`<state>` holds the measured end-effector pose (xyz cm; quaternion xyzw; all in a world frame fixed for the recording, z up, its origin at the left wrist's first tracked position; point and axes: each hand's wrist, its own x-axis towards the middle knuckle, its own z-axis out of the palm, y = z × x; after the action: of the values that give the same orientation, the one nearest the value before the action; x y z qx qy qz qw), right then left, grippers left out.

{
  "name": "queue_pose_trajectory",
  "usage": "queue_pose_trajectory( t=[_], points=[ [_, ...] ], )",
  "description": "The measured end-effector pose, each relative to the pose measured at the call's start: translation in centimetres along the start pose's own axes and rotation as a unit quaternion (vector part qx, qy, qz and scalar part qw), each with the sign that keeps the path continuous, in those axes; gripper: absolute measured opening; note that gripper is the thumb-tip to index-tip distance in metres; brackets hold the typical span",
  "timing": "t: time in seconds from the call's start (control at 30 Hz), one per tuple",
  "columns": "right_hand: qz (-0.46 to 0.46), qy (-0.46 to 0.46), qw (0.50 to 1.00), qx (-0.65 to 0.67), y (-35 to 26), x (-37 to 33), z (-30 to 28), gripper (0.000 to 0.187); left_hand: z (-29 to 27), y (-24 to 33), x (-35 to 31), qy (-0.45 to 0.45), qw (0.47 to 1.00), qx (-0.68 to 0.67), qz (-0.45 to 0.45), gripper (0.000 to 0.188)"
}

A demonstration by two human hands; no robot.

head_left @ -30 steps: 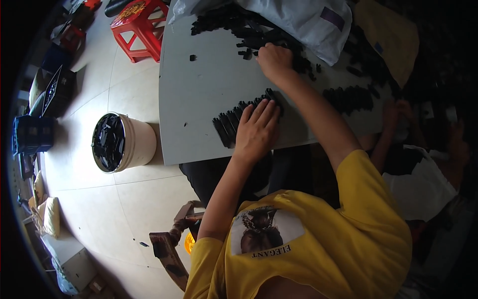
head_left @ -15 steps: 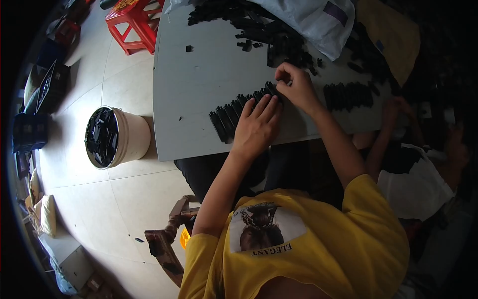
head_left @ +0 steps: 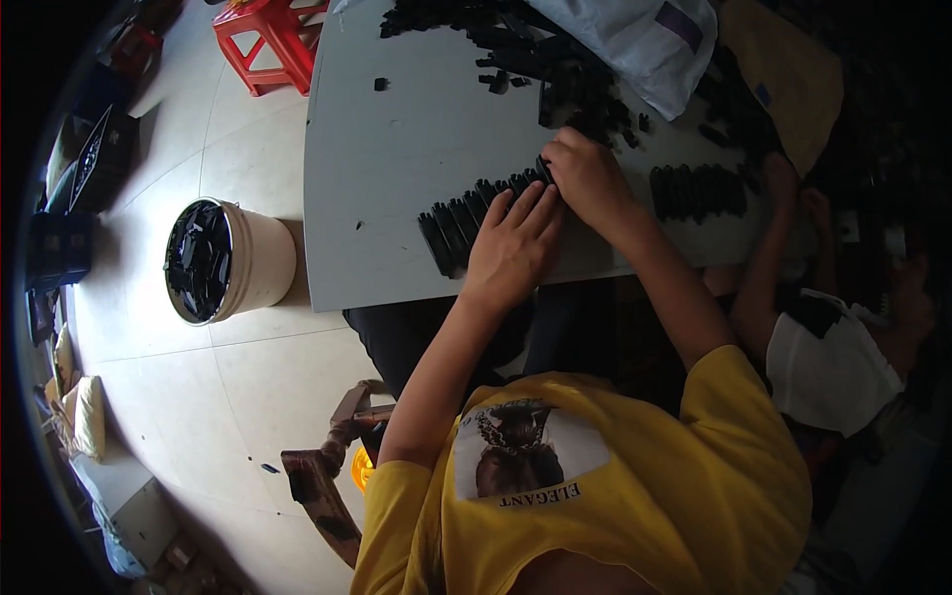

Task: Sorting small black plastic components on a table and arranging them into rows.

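Observation:
A slanting row of slim black plastic pieces [head_left: 449, 234] stands side by side on the pale table [head_left: 362, 178]. My left hand [head_left: 514, 248] rests over the right part of this row, fingers stretched out along the near ends of the pieces. At the row's right end, my right hand [head_left: 592, 186] has its fingertips closed on a black piece, which they partly hide. Beyond my right hand lies a loose heap of small black parts [head_left: 580, 94]. To its right is a second, shorter row of black pieces [head_left: 697, 191].
A white plastic bag [head_left: 645, 50] and a tan bag [head_left: 783, 79] lie at the back. On the floor at left stand a bucket [head_left: 263, 263] full of black pieces and a red stool [head_left: 268, 45]. At right, another person's hand [head_left: 781, 183] reaches over the table edge.
My right hand's fingers have come down onto the piece at the row's right end. My left hand stays on the row. The other person's hand has moved farther over the table.

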<state>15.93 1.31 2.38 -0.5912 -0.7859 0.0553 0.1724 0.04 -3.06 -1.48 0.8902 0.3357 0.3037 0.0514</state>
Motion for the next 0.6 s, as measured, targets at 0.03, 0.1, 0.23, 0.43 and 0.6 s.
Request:
queue_pose_trajectory(
  t=[0.03, 0.1, 0.23, 0.43, 0.6],
  points=[
    [0.018, -0.055, 0.995, -0.084, -0.5, 0.3, -0.3, 0.01, 0.0, 0.0, 0.0, -0.001, 1.0, 0.0, -0.002, 0.042],
    [0.008, -0.063, 0.993, -0.1, -1.2, 0.8, -0.6, 0.012, 0.0, -0.2, 0.0, -0.01, 1.0, -0.001, -0.01, 0.042],
    [-0.005, -0.036, 0.998, 0.06, 0.4, -0.1, -0.5, 0.017, -0.1, 0.0, 0.1, -0.009, 1.0, -0.009, -0.013, 0.042],
    [0.021, -0.074, 0.993, 0.093, -0.2, -1.6, -1.5, 0.02, -0.6, 0.0, -0.2, 0.008, 1.0, 0.002, 0.0, 0.039],
    [0.011, -0.065, 0.993, 0.103, 1.9, -2.8, 0.0, 0.028, 0.4, -0.3, -0.1, 0.01, 0.999, 0.0, 0.043, 0.038]
  ],
)
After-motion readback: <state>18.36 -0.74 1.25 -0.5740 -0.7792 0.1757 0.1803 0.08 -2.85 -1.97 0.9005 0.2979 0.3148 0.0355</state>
